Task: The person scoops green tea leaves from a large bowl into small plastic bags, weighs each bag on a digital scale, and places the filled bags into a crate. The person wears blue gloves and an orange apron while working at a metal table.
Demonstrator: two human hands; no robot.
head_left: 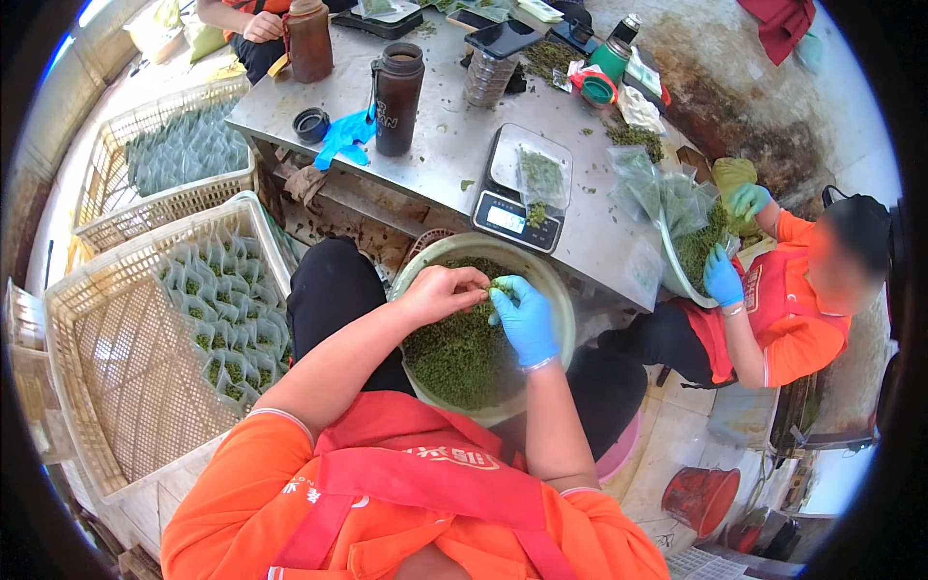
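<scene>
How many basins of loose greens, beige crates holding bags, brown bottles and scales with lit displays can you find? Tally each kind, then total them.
Basins: 2
Crates: 2
Bottles: 2
Scale: 1
Total: 7

We see bright light, a soft sheen on the metal table (440,179), and straight edges bending toward blackened corners.

Lower centre: orange short-sleeved shirt (227,498), white cuff trim (284,416), red apron (411,483), white print (454,456); dark trousers (335,302); blue glove (529,327), right.
</scene>
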